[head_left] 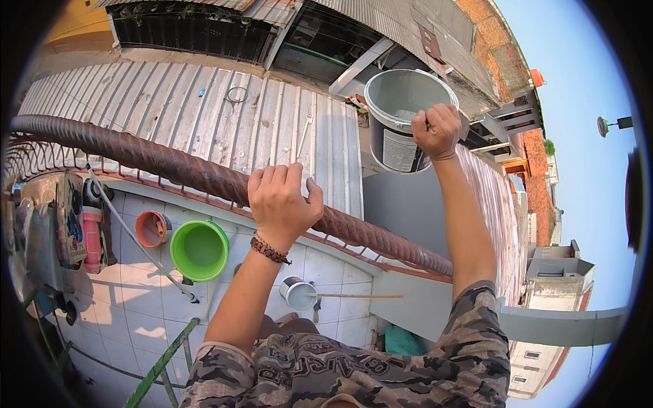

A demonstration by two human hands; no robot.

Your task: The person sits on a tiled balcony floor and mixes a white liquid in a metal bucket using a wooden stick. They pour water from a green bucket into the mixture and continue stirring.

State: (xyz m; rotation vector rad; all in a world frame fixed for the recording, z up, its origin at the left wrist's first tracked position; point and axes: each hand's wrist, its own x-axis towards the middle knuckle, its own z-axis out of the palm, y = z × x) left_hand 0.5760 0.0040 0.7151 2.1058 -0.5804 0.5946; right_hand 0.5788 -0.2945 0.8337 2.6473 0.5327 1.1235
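Grey paint bucket [401, 112] is held up at its rim in the closed right hand [437, 130], out past the twisted railing [204, 175]. Left hand [282, 200] is closed around that railing. Carrying step judged in hand; a steady grip is called for next.

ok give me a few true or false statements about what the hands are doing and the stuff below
1. The right hand holds up a grey bucket. True.
2. The left hand rests on the twisted brown railing. True.
3. The left hand holds a paintbrush. False: its grip is only on the railing.
4. The green bucket sits on the tiled floor below. True.
5. The grey bucket stands on the floor. False: it hangs in the air from the right hand.
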